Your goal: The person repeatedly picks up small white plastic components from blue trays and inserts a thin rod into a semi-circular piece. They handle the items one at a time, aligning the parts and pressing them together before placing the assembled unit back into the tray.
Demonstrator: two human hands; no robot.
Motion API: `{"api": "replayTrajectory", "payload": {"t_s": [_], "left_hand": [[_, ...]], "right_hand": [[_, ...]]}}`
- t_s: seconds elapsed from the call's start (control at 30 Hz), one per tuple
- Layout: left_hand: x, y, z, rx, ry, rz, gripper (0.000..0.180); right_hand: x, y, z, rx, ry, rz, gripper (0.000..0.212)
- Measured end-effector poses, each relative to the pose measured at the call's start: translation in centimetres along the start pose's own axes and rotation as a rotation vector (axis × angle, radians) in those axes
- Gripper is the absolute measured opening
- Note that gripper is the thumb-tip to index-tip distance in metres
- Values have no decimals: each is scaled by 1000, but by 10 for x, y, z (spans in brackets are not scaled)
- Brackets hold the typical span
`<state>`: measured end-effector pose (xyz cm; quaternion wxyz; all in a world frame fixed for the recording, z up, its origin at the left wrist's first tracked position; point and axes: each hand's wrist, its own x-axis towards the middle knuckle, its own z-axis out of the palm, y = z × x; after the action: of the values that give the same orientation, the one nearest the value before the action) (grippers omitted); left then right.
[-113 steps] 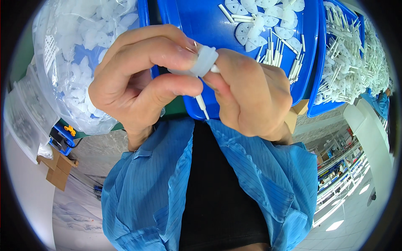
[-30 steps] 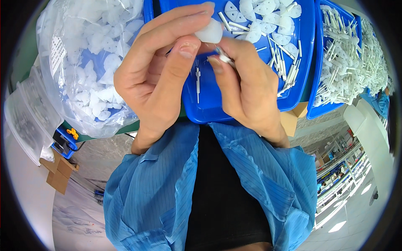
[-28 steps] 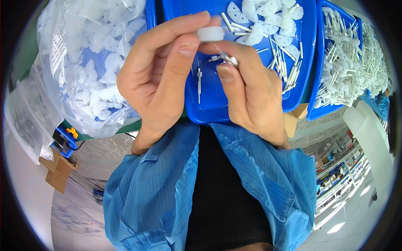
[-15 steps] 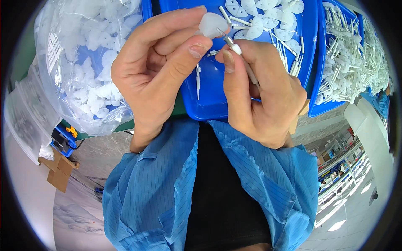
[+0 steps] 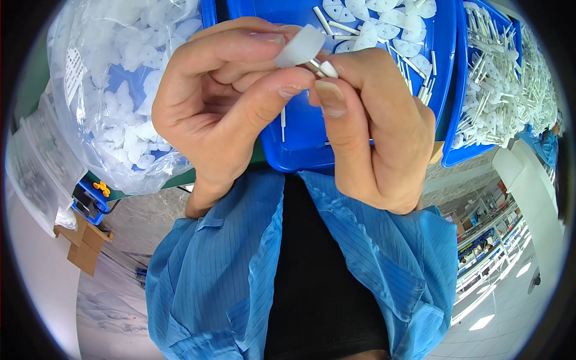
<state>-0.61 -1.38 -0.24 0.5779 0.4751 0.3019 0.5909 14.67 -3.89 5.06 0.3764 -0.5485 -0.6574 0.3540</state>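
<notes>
My left hand (image 5: 219, 99) pinches a translucent white plastic piece (image 5: 305, 45) between thumb and fingers, tilted and seen partly from its edge. In my right hand (image 5: 381, 129) is a thin metal-tipped rod with a white collar (image 5: 328, 69), gripped between thumb and forefinger. The rod's metal end meets the underside of the plastic piece; whether it sits inside a hole is hidden. Both hands are close together above a blue tray (image 5: 297, 162). In the tray lie several flat white pieces with small holes (image 5: 393, 31) and slim white rods (image 5: 433, 63).
A clear plastic bag (image 5: 129, 159) full of white pieces lies at the left. On the right, a second blue tray (image 5: 451, 157) is heaped with white rods and parts (image 5: 489, 102). An orange object (image 5: 101, 188) and a cardboard box (image 5: 87, 246) are at the lower left.
The plastic piece has tilted in my left hand. My right hand has brought the rod up against it; before, the pointed tip was at its face. The hands are closer together.
</notes>
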Motion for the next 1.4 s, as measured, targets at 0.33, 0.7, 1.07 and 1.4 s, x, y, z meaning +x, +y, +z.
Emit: {"api": "replayTrajectory", "payload": {"t_s": [0.33,0.7,1.07,1.4], "left_hand": [[10,-1,-10,54,-92,128,21],[18,-3,-24,197,-408,391,33],[20,5,-25,387,-394,331,52],[13,-3,-5,383,-140,331,33]], "right_hand": [[-3,7,-9,1149,-251,471,27],[-20,-15,16,-23,140,-140,18],[-1,31,7,12,122,-361,22],[3,29,-3,444,-116,43,18]]}}
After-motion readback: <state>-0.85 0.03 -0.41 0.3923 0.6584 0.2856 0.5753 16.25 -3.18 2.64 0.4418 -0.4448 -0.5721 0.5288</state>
